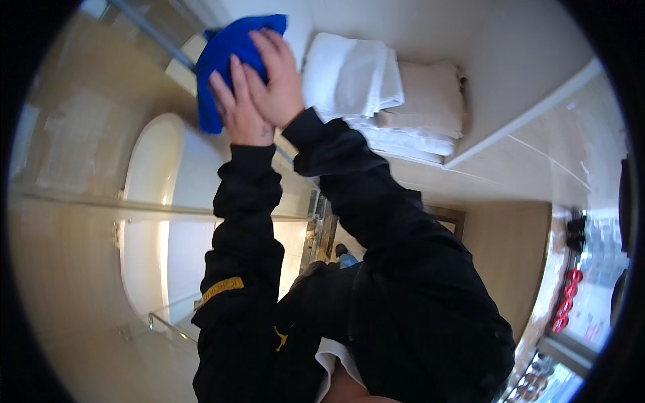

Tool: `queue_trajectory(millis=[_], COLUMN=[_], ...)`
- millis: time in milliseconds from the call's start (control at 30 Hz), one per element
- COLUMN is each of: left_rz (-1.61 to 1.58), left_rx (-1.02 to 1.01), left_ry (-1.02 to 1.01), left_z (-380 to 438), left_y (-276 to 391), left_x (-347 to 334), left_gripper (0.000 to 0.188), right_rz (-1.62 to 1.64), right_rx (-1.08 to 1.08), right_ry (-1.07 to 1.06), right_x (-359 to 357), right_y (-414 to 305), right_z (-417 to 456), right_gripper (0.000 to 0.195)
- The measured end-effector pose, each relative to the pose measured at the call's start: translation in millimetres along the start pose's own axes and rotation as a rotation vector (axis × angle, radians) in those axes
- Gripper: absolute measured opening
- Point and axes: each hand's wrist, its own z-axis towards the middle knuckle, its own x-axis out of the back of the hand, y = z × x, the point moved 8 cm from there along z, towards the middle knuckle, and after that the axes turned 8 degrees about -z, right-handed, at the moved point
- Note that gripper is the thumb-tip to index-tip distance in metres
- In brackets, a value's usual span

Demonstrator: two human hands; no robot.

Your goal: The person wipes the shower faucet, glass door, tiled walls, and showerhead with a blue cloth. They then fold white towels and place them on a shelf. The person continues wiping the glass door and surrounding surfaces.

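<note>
A blue cloth (219,58), probably a cleaning cloth, is spread under both my hands high in the view. My left hand (244,111) lies on its lower part with the fingers extended. Just to the right, and partly over the left, my right hand (279,75) rests on the cloth with its fingers spread. Both arms reach up in black sleeves. A grey metal rail (151,35) runs diagonally behind the cloth, beside a glass panel (65,242). What lies directly under the cloth is hidden.
Folded white towels (347,75) and beige towels (428,95) are stacked on a white shelf (524,116) to the right. A white bathtub (151,166) shows at left, above a metal bar (174,330). Red rings (567,302) stand near a window at far right.
</note>
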Motion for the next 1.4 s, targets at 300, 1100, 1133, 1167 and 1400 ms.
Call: queue_trajectory(millis=[300,1100,1133,1167,1400], left_rz=[-1.272,-1.293,-1.210,-1.143,-0.169], left_rx=[0.876,0.806,0.722,0.722,0.033], left_ry=[-0.033,-1.003,-0.964,-0.872,-0.140], left_z=[-214.0,-295.0,-280.8,-275.1,-109.6], left_y=[-50.5,186.9,190.3,176.0,145.1], left_x=[-119.6,-258.1,-250.6,-241.1,-140.5], left_gripper=[0.062,0.040,0.041,0.044,0.062], right_rz=[-0.036,-0.178,-0.007,-0.123,-0.546], right_rx=[-0.789,-0.807,-0.724,-0.863,-0.655], right_ry=[-0.365,1.240,0.474,0.855,1.166], right_x=[24.3,1052.7,1049.7,1073.8,904.5], right_y=[120.3,-21.7,-13.3,3.7,67.7], right_z=[-220.6,-427.3,-369.9,-378.2,-336.0], right_gripper=[0.036,0.041,0.042,0.042,0.008])
